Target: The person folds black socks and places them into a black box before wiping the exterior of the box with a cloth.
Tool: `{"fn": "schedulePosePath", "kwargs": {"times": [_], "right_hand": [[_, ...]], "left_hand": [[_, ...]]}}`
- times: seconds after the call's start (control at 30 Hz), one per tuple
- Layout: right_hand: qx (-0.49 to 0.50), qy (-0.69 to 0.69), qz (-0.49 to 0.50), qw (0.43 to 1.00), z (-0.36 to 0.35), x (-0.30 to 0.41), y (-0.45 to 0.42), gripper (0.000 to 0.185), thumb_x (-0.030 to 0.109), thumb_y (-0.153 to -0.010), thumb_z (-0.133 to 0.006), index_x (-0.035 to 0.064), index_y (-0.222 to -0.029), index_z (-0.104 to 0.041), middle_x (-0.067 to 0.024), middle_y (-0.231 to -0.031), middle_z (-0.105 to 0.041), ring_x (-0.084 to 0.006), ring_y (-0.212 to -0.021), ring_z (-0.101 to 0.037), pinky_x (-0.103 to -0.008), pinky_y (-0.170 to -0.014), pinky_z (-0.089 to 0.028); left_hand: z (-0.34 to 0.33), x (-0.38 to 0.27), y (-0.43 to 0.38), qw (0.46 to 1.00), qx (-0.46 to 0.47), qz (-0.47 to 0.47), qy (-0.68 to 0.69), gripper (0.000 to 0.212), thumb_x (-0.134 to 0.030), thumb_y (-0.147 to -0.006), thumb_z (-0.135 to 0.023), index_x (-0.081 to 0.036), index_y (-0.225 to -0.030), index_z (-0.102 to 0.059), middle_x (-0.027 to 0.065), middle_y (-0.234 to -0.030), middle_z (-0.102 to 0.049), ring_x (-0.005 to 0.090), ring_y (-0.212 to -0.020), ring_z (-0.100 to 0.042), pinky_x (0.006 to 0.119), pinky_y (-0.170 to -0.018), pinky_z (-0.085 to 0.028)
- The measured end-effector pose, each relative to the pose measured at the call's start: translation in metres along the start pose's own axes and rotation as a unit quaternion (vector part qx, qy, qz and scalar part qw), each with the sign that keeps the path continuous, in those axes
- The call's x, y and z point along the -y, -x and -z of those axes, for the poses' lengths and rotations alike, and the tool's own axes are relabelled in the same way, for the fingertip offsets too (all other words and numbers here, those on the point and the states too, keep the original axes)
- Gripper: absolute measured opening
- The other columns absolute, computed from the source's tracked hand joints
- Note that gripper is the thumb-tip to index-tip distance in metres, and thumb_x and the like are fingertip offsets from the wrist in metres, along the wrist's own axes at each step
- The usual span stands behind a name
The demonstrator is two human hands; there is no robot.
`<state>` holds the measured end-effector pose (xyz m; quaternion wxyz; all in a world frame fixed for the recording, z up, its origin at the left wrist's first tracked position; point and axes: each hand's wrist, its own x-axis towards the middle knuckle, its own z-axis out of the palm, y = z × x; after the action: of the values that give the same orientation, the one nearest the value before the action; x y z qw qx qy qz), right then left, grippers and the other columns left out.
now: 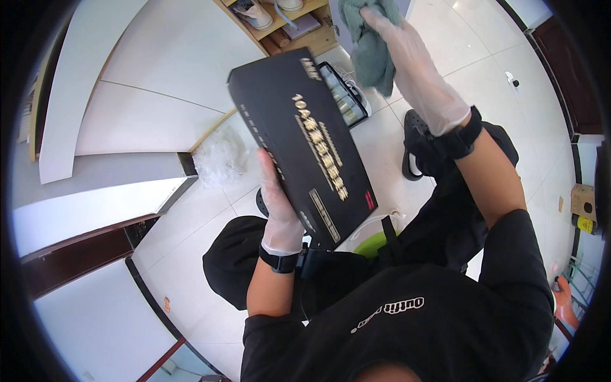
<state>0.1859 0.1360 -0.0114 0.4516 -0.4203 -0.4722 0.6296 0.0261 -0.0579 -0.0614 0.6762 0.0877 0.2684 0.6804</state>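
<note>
In a clear plastic glove, my left hand [281, 215] holds a black cardboard box [305, 143] by its near left edge, the thumb along the side. The box is tilted and bears gold writing. My right hand [420, 76], gloved too, grips a crumpled grey-green cloth [374, 52] up and to the right of the box, apart from it. Beyond the box's right edge, a black open tray [343, 95] with several pale wrapped items lies on the floor, partly hidden by the box.
A wooden shoe shelf [286, 28] holding shoes stands at the top. Clear plastic wrapping [222, 160] lies on the tiled floor by the white cabinet panels [162, 95]. A green and white container [372, 243] shows between my legs. A small cardboard box [583, 203] is at the far right.
</note>
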Motion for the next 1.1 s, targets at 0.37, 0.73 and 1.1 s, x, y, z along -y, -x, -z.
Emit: {"fn": "schedulePosePath", "kwargs": {"times": [0.37, 0.73, 1.1], "right_hand": [[0.387, 0.298, 0.368, 0.791, -0.018, -0.028, 0.101, 0.052, 0.011, -0.07, -0.074, 0.0174, -0.119, -0.058, -0.0086, -0.11, -0.051, -0.0285, -0.101, -0.054, -0.0384, -0.084, -0.049], [0.159, 0.395, 0.458, 0.78, 0.011, -0.026, 0.009, 0.046, 0.008, -0.078, -0.068, 0.0141, -0.123, -0.058, -0.0096, -0.117, -0.052, -0.0273, -0.108, -0.054, -0.0368, -0.092, -0.047], [0.171, 0.223, 0.118, 0.952, 0.013, 0.01, 0.022, 0.03, 0.024, -0.091, -0.063, 0.0097, -0.118, -0.062, -0.005, -0.106, -0.061, -0.0169, -0.101, -0.057, -0.0304, -0.092, -0.043]], "left_hand": [[-0.007, -0.023, -0.011, 0.98, -0.132, -0.146, -0.025, 0.063, -0.059, -0.096, -0.04, -0.009, -0.133, -0.047, 0.0091, -0.125, -0.057, 0.0232, -0.108, -0.058, 0.039, -0.095, -0.049], [-0.004, 0.01, -0.003, 0.999, -0.006, 0.039, 0.002, 0.073, -0.061, -0.095, -0.04, -0.002, -0.138, -0.042, 0.0159, -0.13, -0.056, 0.0279, -0.113, -0.059, 0.042, -0.098, -0.049], [-0.004, 0.012, 0.002, 0.904, 0.1, -0.009, -0.415, 0.086, -0.047, -0.085, -0.067, -0.003, -0.148, -0.029, 0.0122, -0.136, -0.047, 0.0207, -0.128, -0.042, 0.033, -0.107, -0.031]]}}
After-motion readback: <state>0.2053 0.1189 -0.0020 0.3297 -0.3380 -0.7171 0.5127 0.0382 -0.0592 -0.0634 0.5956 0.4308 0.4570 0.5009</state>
